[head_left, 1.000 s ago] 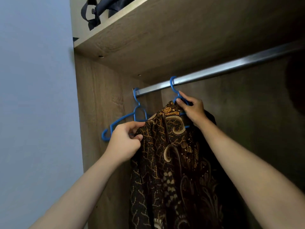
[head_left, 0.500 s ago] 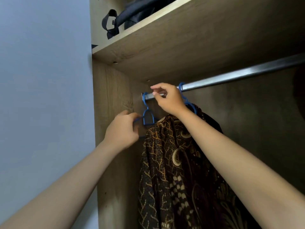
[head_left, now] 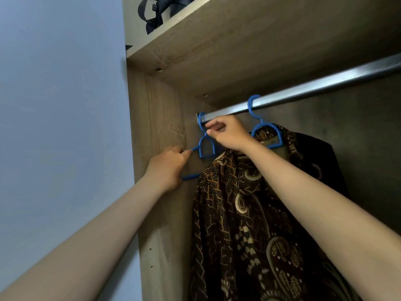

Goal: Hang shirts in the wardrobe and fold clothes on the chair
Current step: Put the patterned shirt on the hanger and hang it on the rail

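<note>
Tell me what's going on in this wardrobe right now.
A person is hanging clothes. A brown patterned shirt already hangs from a blue hanger hooked on the metal rail. The right hand pinches the neck of a second, empty blue hanger at the rail's left end, while the left hand grips its arm.

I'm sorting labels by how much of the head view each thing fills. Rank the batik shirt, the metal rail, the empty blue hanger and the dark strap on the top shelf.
Largest to smallest:
1. batik shirt
2. metal rail
3. empty blue hanger, partly hidden by both hands
4. dark strap, cut off by the frame, so 3 and 4 are unsure.
</note>
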Motion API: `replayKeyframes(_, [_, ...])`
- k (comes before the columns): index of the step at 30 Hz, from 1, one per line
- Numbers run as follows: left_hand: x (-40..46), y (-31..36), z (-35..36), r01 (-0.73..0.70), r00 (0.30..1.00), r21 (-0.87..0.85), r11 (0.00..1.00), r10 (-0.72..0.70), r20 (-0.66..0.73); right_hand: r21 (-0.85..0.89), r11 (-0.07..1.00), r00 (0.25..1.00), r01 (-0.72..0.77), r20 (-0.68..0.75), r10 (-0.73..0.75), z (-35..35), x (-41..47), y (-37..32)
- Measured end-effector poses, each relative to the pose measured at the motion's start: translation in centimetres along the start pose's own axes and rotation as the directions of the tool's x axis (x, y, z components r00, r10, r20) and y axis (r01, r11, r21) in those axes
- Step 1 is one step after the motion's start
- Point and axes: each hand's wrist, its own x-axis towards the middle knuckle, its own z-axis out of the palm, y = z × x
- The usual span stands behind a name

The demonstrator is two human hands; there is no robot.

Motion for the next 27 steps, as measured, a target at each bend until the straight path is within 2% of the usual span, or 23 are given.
replayKeyframes(5, [-0.1, -0.2, 0.0, 0.014, 1.0, -0.021, 1.0, -0.014, -0.02, -0.003, 0.999, 0.999, -0.033, 0.037, 0.033, -0.6, -0.7, 0.3])
replayKeyframes(11, [-0.4, 0.0, 0.7, -0.062, 0.998, 0.186, 0.981, 0.063, -0.001, -0.016, 0.999, 0.998, -0.045, 0.039, 0.045, -1.5, -1.4, 0.7])
replayKeyframes(14, [-0.3, -0.1, 0.7, -0.067, 0.996, 0.27, 0.961, 0.08, -0.038, 0.009, 0.999, 0.998, -0.042, 0.04, 0.041, -1.9, -1.7, 1.0])
replayKeyframes(16, [-0.4, -0.2, 0.4, -0.039, 0.995, 0.184, 0.982, 0.055, -0.082, 0.018, 0.999, 0.998, -0.036, 0.045, 0.035, -2.0, -1.9, 1.1])
replayKeyframes(20, [-1.2, -0.5, 0.3, -0.028, 0.982, -0.151, 0.988, -0.001, -0.186, 0.047, 0.998, 0.997, -0.041, 0.068, 0.038, -2.1, -2.5, 1.2])
replayKeyframes(24, [-1.9, -0.4, 0.3, -0.048, 0.956, -0.444, 0.895, -0.088, -0.28, 0.064, 0.997, 0.996, -0.035, 0.081, 0.029, -1.8, -2.7, 1.0])
replayKeyframes(27, [-2.3, -0.1, -0.4, -0.001, 0.95, -0.593, 0.805, -0.185, -0.253, 0.075, 0.997, 0.996, -0.023, 0.082, 0.016, -1.6, -2.7, 0.7])
